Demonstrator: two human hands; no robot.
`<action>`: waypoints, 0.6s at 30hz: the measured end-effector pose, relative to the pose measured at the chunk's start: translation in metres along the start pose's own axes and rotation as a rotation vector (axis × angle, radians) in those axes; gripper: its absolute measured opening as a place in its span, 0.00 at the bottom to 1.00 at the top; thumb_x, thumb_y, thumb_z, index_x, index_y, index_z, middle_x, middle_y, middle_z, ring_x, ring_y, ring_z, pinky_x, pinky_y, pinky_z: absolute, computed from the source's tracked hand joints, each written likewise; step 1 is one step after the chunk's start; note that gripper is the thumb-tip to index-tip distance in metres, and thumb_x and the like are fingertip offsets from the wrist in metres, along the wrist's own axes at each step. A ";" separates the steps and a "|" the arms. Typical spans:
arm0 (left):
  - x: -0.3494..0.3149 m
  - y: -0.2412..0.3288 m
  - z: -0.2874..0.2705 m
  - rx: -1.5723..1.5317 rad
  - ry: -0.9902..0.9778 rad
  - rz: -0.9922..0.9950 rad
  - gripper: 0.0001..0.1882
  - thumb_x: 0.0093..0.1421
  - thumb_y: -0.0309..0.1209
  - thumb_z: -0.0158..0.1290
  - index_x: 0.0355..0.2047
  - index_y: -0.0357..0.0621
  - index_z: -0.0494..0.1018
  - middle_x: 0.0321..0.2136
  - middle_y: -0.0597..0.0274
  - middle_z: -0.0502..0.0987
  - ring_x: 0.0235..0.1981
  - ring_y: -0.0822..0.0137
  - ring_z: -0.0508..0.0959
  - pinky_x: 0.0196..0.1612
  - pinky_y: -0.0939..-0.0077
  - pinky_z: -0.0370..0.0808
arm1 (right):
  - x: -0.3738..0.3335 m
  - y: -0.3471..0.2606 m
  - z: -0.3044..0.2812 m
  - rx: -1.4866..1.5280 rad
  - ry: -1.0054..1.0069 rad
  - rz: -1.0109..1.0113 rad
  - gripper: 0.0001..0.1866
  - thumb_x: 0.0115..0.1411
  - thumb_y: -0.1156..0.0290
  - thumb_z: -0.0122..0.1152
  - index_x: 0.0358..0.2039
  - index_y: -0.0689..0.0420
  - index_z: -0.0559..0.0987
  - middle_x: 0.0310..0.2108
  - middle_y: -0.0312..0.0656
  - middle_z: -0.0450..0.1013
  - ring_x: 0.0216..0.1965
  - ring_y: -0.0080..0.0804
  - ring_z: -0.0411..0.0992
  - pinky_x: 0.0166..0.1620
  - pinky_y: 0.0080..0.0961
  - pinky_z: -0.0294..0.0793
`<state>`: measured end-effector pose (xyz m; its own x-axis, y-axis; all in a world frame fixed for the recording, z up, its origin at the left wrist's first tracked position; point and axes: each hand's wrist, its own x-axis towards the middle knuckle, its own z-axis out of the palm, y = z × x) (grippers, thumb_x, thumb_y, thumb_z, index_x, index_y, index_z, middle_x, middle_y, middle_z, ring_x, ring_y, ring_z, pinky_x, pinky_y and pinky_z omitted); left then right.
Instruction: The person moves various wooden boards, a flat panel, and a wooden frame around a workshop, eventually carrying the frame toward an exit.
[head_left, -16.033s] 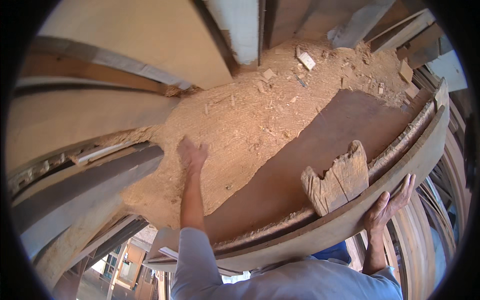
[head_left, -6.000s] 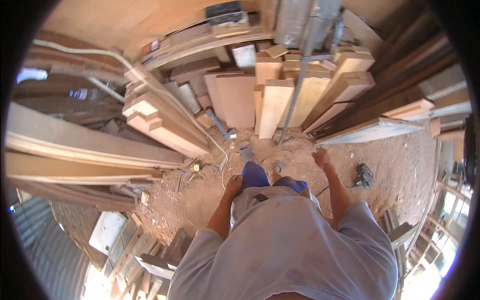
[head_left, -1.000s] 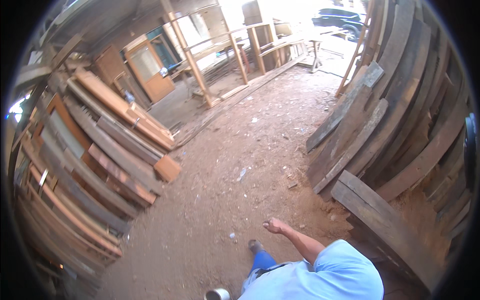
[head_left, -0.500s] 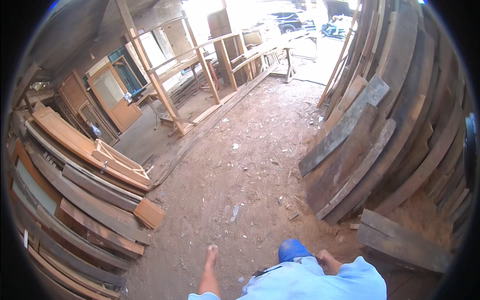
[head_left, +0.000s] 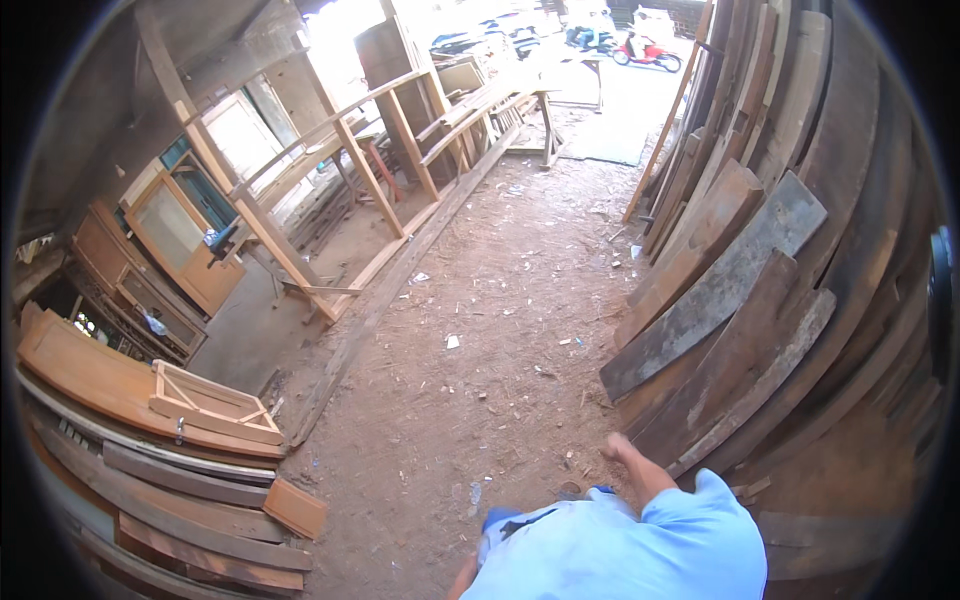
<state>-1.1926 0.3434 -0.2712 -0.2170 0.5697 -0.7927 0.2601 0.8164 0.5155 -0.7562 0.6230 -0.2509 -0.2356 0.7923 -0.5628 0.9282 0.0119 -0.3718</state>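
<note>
Head view: right hand (head_left: 618,448), lower right of centre, hangs near the leaning planks (head_left: 722,288) at frame right; no load seen, contact and finger spread cannot be told. Left hand out of sight, state unknown. I would advise, while walking, clearance from plank edges and stepping around the white scrap (head_left: 453,341), mid-frame.

We are seeing a red scooter (head_left: 645,52) standing in bright light, a door (head_left: 213,287) standing at left and a small frame (head_left: 215,419) resting on a panel (head_left: 85,385)
</note>
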 end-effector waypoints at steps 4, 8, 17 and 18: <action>0.049 0.100 -0.004 0.142 -0.067 0.050 0.09 0.55 0.35 0.47 0.22 0.46 0.72 0.17 0.67 0.67 0.20 0.71 0.65 0.21 0.67 0.62 | 0.114 -0.008 -0.106 0.166 0.458 -0.132 0.14 0.53 0.64 0.48 0.26 0.61 0.78 0.28 0.57 0.73 0.31 0.53 0.73 0.33 0.45 0.71; 0.108 0.163 -0.044 0.222 -0.046 0.043 0.10 0.55 0.35 0.47 0.21 0.46 0.71 0.16 0.67 0.67 0.19 0.71 0.65 0.20 0.68 0.61 | 0.175 -0.082 -0.178 0.458 0.368 -0.040 0.16 0.53 0.61 0.49 0.28 0.62 0.78 0.29 0.59 0.73 0.32 0.52 0.73 0.34 0.43 0.71; 0.346 0.463 -0.148 0.268 0.012 0.211 0.12 0.55 0.36 0.46 0.21 0.42 0.71 0.16 0.63 0.69 0.19 0.69 0.66 0.21 0.67 0.63 | 0.283 0.028 -0.153 0.447 0.043 0.453 0.12 0.45 0.63 0.56 0.21 0.59 0.79 0.23 0.49 0.75 0.25 0.44 0.74 0.26 0.35 0.72; 0.376 0.500 -0.169 0.164 0.022 0.266 0.13 0.55 0.37 0.46 0.23 0.39 0.72 0.18 0.60 0.71 0.21 0.67 0.68 0.22 0.65 0.65 | 0.289 0.027 -0.151 0.419 0.069 0.492 0.14 0.45 0.63 0.56 0.25 0.63 0.79 0.28 0.54 0.74 0.31 0.47 0.74 0.32 0.36 0.72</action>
<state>-1.3028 0.9818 -0.2563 -0.1408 0.7645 -0.6290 0.4585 0.6135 0.6430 -0.7557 0.9443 -0.3116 0.2208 0.6821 -0.6972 0.7288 -0.5904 -0.3468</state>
